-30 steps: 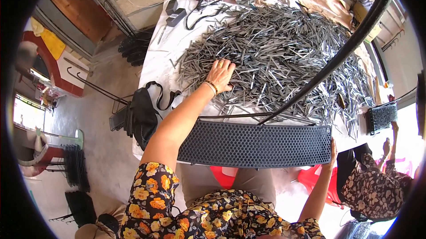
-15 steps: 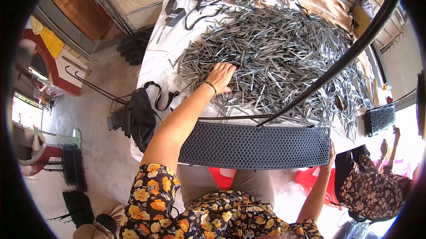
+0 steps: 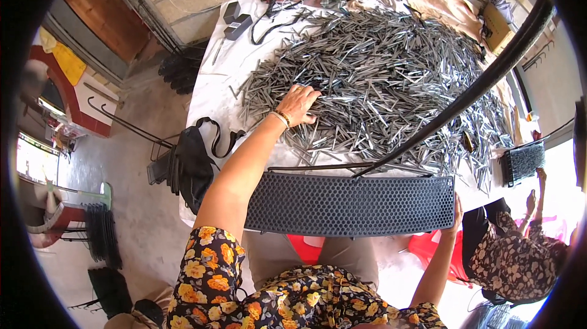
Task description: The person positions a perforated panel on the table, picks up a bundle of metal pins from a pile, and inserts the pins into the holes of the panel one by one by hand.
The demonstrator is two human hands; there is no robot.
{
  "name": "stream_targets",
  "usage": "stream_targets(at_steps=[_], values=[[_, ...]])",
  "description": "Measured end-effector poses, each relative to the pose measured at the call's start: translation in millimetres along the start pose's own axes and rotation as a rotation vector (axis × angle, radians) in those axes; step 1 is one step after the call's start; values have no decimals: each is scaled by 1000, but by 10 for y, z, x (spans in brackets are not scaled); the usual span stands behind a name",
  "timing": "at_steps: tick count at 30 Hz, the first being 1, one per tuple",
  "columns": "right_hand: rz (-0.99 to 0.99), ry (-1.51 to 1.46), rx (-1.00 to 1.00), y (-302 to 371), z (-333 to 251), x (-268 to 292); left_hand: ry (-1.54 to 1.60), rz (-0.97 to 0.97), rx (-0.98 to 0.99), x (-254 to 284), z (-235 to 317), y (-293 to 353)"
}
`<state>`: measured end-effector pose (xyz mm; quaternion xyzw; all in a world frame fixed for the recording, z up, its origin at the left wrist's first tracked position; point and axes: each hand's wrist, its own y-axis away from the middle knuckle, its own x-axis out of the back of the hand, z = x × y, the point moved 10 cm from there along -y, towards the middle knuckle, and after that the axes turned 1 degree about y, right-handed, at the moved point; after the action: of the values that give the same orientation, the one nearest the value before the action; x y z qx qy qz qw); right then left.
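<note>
My left hand [image 3: 298, 106], a bracelet at its wrist, rests on the near left side of a broad heap of thin dark grey strips [image 3: 373, 72]. Its fingers bend down into the strips, with the thumb apart from them; no strip shows held in it. In front of me a long black panel [image 3: 351, 204], full of small round holes in rows, stands across the table's near edge. My right hand [image 3: 456, 212] grips the panel's right end, its fingers partly hidden by it. I cannot see strips in the holes.
A thick black bar [image 3: 465, 87] slants over the heap from the upper right. On the white-covered table [image 3: 211, 94] lie dark blocks [image 3: 238, 26] and a black bag [image 3: 194, 161] at the left. Another person [image 3: 516, 249] works at the right beside a bristly black panel [image 3: 524, 164].
My left hand has shifted slightly left, staying on the strips. The right hand keeps its hold on the panel. At the far right, the other person's hand has moved a little.
</note>
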<state>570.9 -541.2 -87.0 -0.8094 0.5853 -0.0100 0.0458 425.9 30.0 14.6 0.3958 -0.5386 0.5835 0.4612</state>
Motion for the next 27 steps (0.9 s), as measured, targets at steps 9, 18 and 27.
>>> stream_targets(at_steps=[9, 18, 27], values=[[-118, 652, 687, 224, -624, -359, 339, 251, 138, 238, -254, -25], [21, -184, -89, -4, 107, 91, 1035, 629, 572, 209, -872, 120], [68, -268, -170, 19, 56, -53, 2055, 839, 1009, -322, -1251, 474]])
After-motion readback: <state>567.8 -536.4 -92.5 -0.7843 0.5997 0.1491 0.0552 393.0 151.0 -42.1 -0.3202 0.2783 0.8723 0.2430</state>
